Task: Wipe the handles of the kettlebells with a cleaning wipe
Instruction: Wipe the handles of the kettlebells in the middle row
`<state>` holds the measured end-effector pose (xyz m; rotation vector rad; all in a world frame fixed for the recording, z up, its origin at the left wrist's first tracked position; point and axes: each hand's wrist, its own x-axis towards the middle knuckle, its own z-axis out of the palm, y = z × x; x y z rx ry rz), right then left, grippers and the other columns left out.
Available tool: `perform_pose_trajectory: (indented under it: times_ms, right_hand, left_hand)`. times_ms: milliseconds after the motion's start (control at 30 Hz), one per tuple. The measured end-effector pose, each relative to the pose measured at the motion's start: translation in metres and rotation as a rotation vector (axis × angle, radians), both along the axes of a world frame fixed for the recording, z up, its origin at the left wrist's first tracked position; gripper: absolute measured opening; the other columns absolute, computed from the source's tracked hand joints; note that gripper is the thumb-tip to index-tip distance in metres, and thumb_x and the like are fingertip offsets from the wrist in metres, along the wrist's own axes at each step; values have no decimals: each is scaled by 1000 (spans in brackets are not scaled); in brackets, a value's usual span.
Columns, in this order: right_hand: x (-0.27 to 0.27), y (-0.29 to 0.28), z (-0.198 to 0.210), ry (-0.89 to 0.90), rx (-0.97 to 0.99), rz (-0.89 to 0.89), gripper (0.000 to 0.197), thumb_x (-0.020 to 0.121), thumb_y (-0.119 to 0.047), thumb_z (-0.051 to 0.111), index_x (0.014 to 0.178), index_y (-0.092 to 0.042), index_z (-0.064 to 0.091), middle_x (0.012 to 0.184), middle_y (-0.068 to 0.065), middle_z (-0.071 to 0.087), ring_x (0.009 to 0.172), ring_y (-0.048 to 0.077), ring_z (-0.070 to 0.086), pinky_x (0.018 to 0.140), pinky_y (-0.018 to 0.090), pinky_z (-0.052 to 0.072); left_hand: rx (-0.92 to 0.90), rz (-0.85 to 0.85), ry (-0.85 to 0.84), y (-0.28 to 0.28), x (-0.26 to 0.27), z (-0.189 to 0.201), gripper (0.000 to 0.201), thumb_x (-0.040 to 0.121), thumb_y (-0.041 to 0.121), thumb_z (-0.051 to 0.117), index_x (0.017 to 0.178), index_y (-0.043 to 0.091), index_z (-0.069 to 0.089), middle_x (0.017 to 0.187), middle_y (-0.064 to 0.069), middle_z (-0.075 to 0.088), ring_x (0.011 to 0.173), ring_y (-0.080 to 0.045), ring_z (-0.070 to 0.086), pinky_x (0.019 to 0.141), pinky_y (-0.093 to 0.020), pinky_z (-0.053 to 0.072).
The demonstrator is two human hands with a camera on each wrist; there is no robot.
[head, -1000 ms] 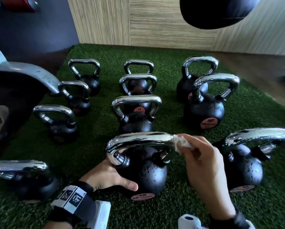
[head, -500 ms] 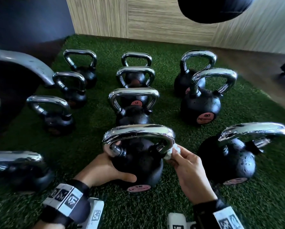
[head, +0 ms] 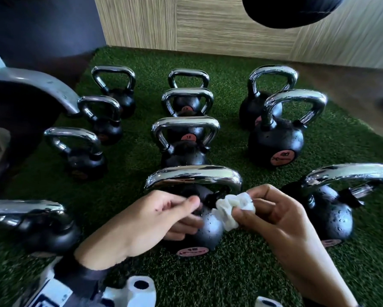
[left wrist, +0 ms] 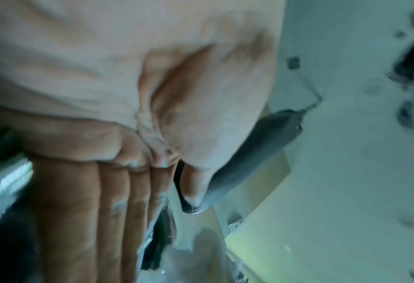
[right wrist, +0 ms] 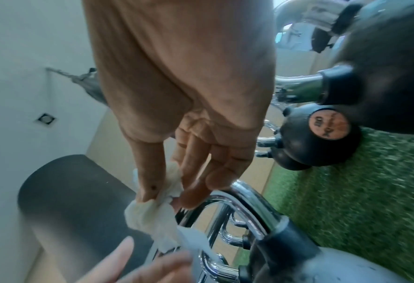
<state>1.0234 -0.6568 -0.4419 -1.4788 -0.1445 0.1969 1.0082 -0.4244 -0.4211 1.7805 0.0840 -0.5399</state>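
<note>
The nearest black kettlebell (head: pixel 208 229) stands on the green turf, its chrome handle (head: pixel 195 177) just above my hands. My right hand (head: pixel 246 203) pinches a crumpled white cleaning wipe (head: pixel 230 207) between thumb and fingers, in front of the handle's right post and off the metal. The right wrist view shows the wipe (right wrist: pixel 147 216) hanging from that pinch (right wrist: pixel 168 199) beside the handle (right wrist: pixel 249 201). My left hand (head: pixel 195 211) hovers in front of the bell, fingers relaxed, thumb reaching toward the wipe. Its fingertips (right wrist: pixel 138 266) lie close under the wipe's lower end.
Several more chrome-handled kettlebells stand in rows on the turf (head: pixel 230 273), one close on the right (head: pixel 328 209) and one on the left (head: pixel 31 220). A large weight plate (head: pixel 19 103) leans at the left. A black bag (head: pixel 290 9) hangs overhead before the wooden wall.
My left hand has let go of the kettlebell's body and risen toward the wipe. My right hand has drawn the wipe off the handle's right end.
</note>
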Motion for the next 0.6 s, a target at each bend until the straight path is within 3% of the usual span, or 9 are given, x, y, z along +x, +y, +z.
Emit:
perform_pose_trajectory:
  times_ms: [100,167,233,300,367,433,500,533,600]
  right_hand:
    - [-1,12,12,-224,-231,-25,20,65,-13,91,80,-20,79,85,4,79,71,34,69,67,45,57]
    - [0,18,12,-342,-364,-73,22,61,-21,95,75,-31,81,87,-5,74,68,24,64,62,39,53]
    - [4,22,8,-414,-415,-140,25,61,-24,96,77,-37,81,82,-6,69,60,15,56,52,25,45]
    - [6,27,6,-452,-417,-172,35,63,-18,95,88,-37,80,74,-4,69,54,11,50,51,19,41]
    - [4,27,11,-442,-385,-90,49,65,-19,95,105,-38,75,76,-4,72,54,10,52,53,19,44]
    - [1,20,15,-456,-322,-6,56,67,-28,94,118,-37,70,85,-3,76,61,13,60,58,24,50]
    - [3,10,9,-461,-165,-102,48,74,-28,88,119,-28,71,85,2,74,66,17,60,61,21,49]
    - [9,4,-1,-424,-68,-185,42,77,-24,84,118,-25,71,85,5,71,69,17,58,64,18,48]
    - [26,-8,-30,-296,-16,-237,50,77,-18,84,123,-27,67,98,9,69,84,16,59,78,22,51]
  left_hand:
    - [-257,87,15,-10,3,-1,43,94,41,54,121,14,74,110,-8,79,104,-24,76,91,-34,61]
    - [-345,104,-6,-14,2,-4,43,93,40,56,119,13,76,111,-12,78,107,-28,75,95,-38,60]
    - [-418,147,-17,-18,2,-5,40,93,35,59,119,11,76,113,-14,77,108,-28,74,96,-37,59]
    - [-511,225,-14,-21,2,-7,34,90,27,63,113,6,78,111,-18,77,102,-27,76,87,-32,62]
    - [-568,291,-23,-22,2,-7,30,85,20,66,106,3,79,107,-22,77,92,-25,77,76,-28,63]
    - [-582,332,-80,-20,1,-4,27,81,17,69,102,4,80,105,-21,77,89,-24,77,73,-26,63]
    - [-586,363,-182,-16,-1,3,28,78,18,71,102,6,81,106,-17,78,95,-25,77,77,-27,63]
    - [-536,381,-283,-14,-2,6,29,79,19,71,104,9,81,107,-12,79,99,-24,76,79,-26,62]
    - [-240,441,-622,-9,-3,11,26,85,19,73,111,14,79,108,2,79,102,-13,76,81,-21,61]
